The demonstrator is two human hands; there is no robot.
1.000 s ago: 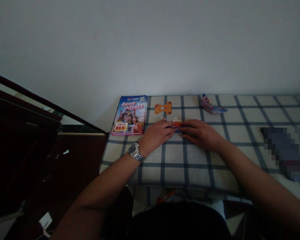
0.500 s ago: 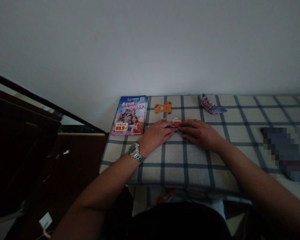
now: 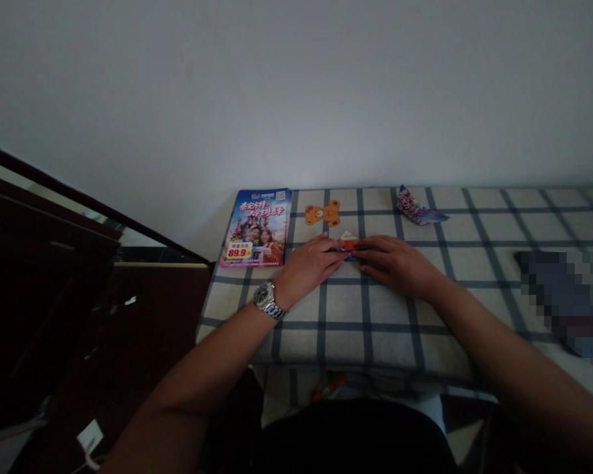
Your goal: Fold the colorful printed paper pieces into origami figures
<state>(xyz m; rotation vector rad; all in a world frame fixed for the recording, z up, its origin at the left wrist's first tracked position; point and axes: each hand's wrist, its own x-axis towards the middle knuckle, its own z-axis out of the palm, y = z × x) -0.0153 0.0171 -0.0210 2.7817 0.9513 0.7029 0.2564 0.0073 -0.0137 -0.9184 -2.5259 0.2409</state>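
A small folded piece of colourful printed paper (image 3: 348, 243) lies low over the checked tablecloth, its pale pointed tip facing the wall. From one side my left hand (image 3: 309, 263) has its fingertips closed on the paper's left edge; a metal watch (image 3: 267, 299) is on that wrist. My right hand (image 3: 398, 264) grips the opposite edge, palm down and fingers bent. The fingers of both hands cover much of the paper, so its full shape is hidden. Behind the paper lies a flat orange bear figure (image 3: 323, 213).
A stack of printed flyers (image 3: 257, 227) sits at the table's left end. Toward the back right rests a folded paper piece (image 3: 418, 209) with a pointed tail. A dark, pixelated object (image 3: 563, 296) lies at the right. The wall (image 3: 350, 99) borders the checked tablecloth (image 3: 346, 342).
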